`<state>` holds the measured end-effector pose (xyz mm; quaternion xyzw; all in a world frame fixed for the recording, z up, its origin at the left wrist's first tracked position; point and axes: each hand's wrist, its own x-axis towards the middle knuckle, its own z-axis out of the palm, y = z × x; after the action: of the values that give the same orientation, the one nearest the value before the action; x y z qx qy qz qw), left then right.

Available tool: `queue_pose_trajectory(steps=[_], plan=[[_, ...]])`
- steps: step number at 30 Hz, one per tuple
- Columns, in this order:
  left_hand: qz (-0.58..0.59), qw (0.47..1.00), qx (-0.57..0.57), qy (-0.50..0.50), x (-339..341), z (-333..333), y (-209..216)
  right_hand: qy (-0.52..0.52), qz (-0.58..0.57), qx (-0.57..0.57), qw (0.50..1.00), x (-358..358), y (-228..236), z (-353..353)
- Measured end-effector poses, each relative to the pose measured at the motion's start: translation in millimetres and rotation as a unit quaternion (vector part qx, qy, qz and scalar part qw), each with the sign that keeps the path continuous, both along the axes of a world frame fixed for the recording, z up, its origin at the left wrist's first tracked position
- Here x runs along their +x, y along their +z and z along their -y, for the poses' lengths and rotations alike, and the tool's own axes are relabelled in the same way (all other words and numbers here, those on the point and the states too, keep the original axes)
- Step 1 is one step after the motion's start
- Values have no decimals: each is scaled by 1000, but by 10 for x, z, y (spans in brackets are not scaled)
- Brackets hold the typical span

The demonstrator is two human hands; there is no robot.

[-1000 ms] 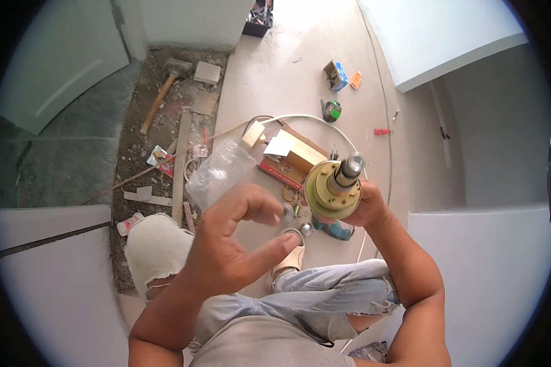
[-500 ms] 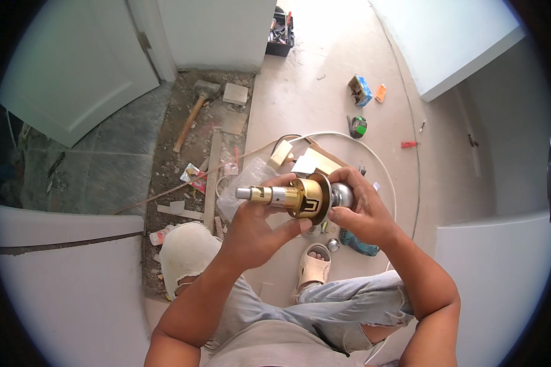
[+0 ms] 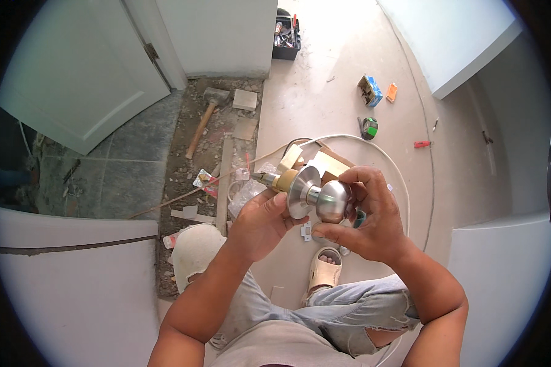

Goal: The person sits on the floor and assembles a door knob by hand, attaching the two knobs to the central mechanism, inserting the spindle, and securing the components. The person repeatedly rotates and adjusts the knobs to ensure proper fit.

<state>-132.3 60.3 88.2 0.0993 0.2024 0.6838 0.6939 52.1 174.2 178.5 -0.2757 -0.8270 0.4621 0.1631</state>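
A door knob lock (image 3: pixel 332 202) is raised above my knees, its round satin-metal knob toward the right and its brass body and narrow shaft pointing left. My left hand (image 3: pixel 257 227) is closed round the brass body behind the flared metal rose, thumb on the near side. With fingers and thumb curved round the knob, my right hand (image 3: pixel 376 220) grips the other end. Beneath the lock, a small metal plate (image 3: pixel 306 231) with holes lies on the floor. Crumpled clear plastic (image 3: pixel 246 194) is partly hidden behind my left hand.
A sledgehammer (image 3: pixel 202 125) lies on a strip of rubble at left, near a white door (image 3: pixel 86 73). Farther off are a black toolbox (image 3: pixel 286 50), a blue box (image 3: pixel 370 92), a green tape measure (image 3: pixel 368 128) and a red-handled tool (image 3: pixel 422 144). A white cable (image 3: pixel 400 165) curves around the work.
The lock has turned so its knob and the rose's metal face show more toward me. My left hand has shifted its hold on the body. The whole view has moved slightly.
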Motion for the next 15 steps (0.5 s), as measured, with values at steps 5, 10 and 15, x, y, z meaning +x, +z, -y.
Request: queue_pose_trajectory(steps=[5, 10, 15], plan=[[14, 999, -23, -27, 59, -15, -1, 32, -34, -6, 999, -13, -14, -35], [10, 999, -25, -21, 71, -32, -72, 17, -85, -89, 992, -9, -93, -89], [-22, 999, -26, 27, 86, -4, -34, -3, -81, -209, 974, -19, -135, -137]])
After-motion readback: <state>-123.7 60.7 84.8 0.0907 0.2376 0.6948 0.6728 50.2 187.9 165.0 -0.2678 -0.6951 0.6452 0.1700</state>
